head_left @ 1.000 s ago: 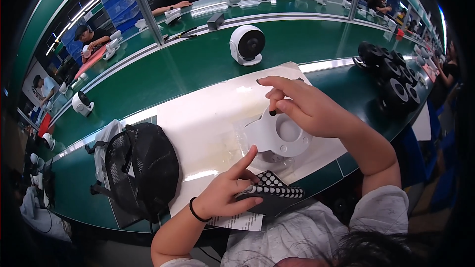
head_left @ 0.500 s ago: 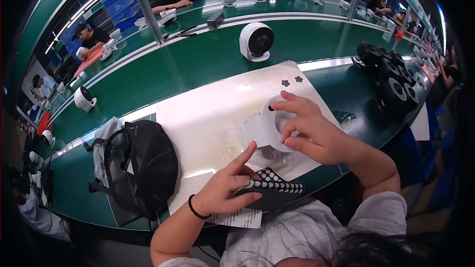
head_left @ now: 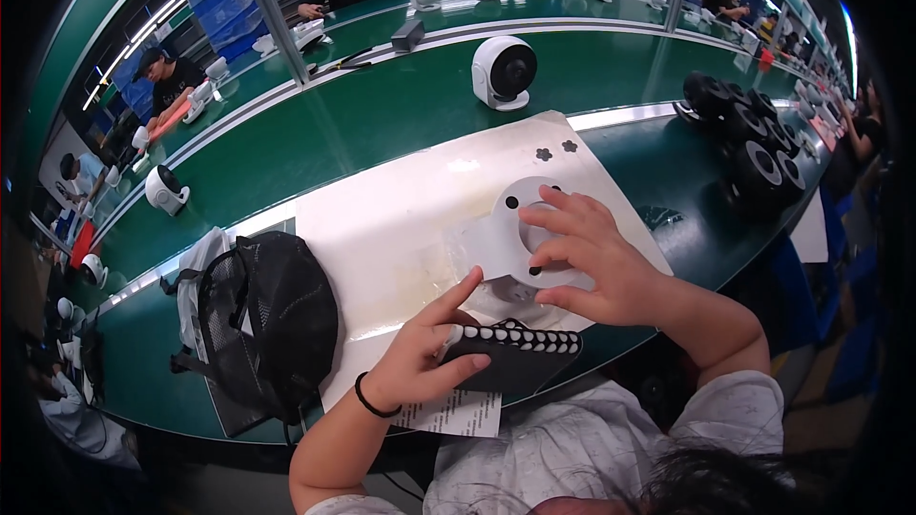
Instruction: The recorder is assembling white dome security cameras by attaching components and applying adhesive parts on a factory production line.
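- Moved since the earlier frame: dark sheet [head_left: 515,362] under the left thumb, tipped to show less of its pale-dotted face; right hand [head_left: 606,272], thumb now parted more from the fingers; far ahead of the fingertips, white unit [head_left: 489,86] with black face, slightly rightward.
- Left hand [head_left: 415,367]: thumb and curled fingers closed on the dark sheet; index finger stretched forward, its tip touching or just beside the neck of the white base [head_left: 504,231].
- Right fingers: loosely curled, well apart from the thumb, over the ring of the white base; nothing visibly grasped.
- White base: under the right fingers, on clear plastic [head_left: 460,246] and a white board [head_left: 372,219].
- Done, by judgement: three dark pads [head_left: 512,202] set on the ring, two around the upper right fingertips, one near the thumb.
- Left: cannot tell; rest of the ring hidden beneath the right hand.
- Beyond the right fingertips: two dark flower-shaped pieces [head_left: 544,154], loose on the board.
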### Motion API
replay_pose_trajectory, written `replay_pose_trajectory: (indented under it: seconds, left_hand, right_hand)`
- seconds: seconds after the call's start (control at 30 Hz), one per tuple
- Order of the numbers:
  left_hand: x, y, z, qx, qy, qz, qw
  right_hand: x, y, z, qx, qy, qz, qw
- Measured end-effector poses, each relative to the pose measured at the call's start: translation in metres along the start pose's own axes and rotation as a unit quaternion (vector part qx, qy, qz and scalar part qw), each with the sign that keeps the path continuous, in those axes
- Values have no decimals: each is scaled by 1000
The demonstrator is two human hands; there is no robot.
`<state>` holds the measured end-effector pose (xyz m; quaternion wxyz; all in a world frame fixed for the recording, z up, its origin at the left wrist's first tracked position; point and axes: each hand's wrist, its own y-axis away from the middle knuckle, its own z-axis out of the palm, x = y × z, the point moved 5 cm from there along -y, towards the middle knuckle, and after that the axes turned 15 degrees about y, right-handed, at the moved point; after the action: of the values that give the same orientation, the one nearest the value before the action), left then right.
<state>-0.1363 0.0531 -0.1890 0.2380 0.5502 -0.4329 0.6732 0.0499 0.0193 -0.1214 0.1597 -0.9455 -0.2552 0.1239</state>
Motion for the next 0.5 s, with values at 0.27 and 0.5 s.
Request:
replay_pose_trajectory:
  seconds: [0.27, 0.5]
  left_hand:
    - [2, 4, -9, 72, 77, -30, 994]
    - [-6, 12, -18, 104, 117, -54, 986]
  right_hand:
    - [-4, -3, 2, 61, 6, -5, 998]
    - [-4, -4, 9, 83, 13, -29, 996]
